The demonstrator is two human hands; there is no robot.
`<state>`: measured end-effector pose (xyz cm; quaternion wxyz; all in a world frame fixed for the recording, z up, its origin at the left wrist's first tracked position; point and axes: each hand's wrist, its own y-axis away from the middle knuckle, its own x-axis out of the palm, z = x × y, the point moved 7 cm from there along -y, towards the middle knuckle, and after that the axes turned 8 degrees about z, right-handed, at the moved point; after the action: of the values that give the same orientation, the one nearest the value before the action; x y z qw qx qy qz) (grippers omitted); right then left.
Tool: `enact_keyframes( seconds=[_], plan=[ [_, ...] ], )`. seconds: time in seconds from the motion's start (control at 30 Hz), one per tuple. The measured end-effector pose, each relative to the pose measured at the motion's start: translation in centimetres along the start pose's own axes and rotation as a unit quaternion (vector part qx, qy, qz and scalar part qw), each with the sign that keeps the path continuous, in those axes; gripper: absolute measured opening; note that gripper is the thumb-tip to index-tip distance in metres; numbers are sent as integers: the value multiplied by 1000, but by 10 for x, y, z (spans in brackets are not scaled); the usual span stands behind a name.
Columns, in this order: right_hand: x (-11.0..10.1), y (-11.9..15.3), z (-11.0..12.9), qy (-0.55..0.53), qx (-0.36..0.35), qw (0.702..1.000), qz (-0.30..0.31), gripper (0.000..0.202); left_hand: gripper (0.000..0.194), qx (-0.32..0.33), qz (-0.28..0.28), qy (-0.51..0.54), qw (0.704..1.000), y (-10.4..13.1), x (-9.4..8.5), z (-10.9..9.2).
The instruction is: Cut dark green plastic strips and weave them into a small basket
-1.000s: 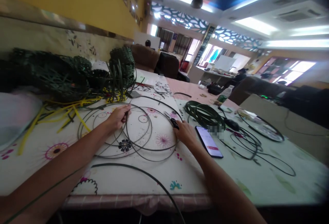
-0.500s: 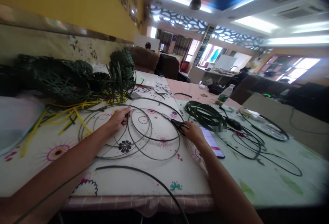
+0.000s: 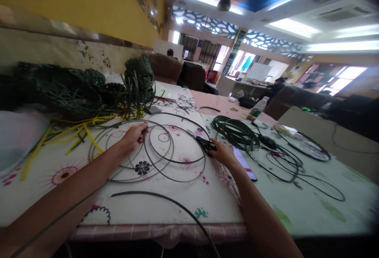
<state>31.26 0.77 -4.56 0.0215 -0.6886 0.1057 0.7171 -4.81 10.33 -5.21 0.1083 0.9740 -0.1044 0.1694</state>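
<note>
My left hand (image 3: pixel 135 136) is closed round a thin dark green strip (image 3: pixel 145 147) that curves down in a wide loop over the flowered tablecloth. My right hand (image 3: pixel 220 151) is closed on the black handles of a pair of scissors (image 3: pixel 203 143). The blades point away to the left, over the cloth and inside the loops. Several coiled thin strips (image 3: pixel 130 179) lie overlapping between and under my hands. Nearer to me, a separate dark strip (image 3: pixel 160 195) arches over the table's front edge.
Dark green woven baskets (image 3: pixel 59 88) and yellow strips (image 3: pixel 79 129) crowd the back left, near a pale translucent bag (image 3: pixel 20 139). To the right lie a coil of flat green strip (image 3: pixel 233 131), a phone (image 3: pixel 245 167), a black mouse (image 3: pixel 268 142) and a bottle (image 3: pixel 259 108).
The view has shifted very slightly. The fingers of my right hand look a little straighter over the scissors. My left hand keeps its hold on the strip.
</note>
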Motion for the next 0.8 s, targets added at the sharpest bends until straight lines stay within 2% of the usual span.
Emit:
enact_keyframes(
  seconds=[0.2, 0.4, 0.57, 0.63, 0.7, 0.73, 0.8],
  plan=[
    [-5, 2, 18, -14, -24, 999, 15, 67, 28, 5, 1, 3, 1000, -1, -1, 0],
    [-24, 14, 24, -47, -61, 994, 82, 69, 26, 1, -1, 20, 1000, -1, -2, -1],
    [-19, 39, 8, -152, -47, 970, 185, 78, 29, -6, -3, 37, 999, 0, -1, -3],
    [-19, 53, -3, -180, -28, 965, 191, 89, 30, -10, -7, 42, 999, 0, -1, -3],
    [-25, 68, -15, -164, -17, 970, 177, 95, 30, -15, -11, 47, 999, 0, -1, -2],
    [-29, 76, -21, -142, -15, 975, 172, 91, 30, -16, -14, 48, 999, 0, -2, -2],
    [-41, 91, -35, -74, -18, 984, 159, 69, 30, -16, -21, 51, 998, 0, -3, -2]
  ],
)
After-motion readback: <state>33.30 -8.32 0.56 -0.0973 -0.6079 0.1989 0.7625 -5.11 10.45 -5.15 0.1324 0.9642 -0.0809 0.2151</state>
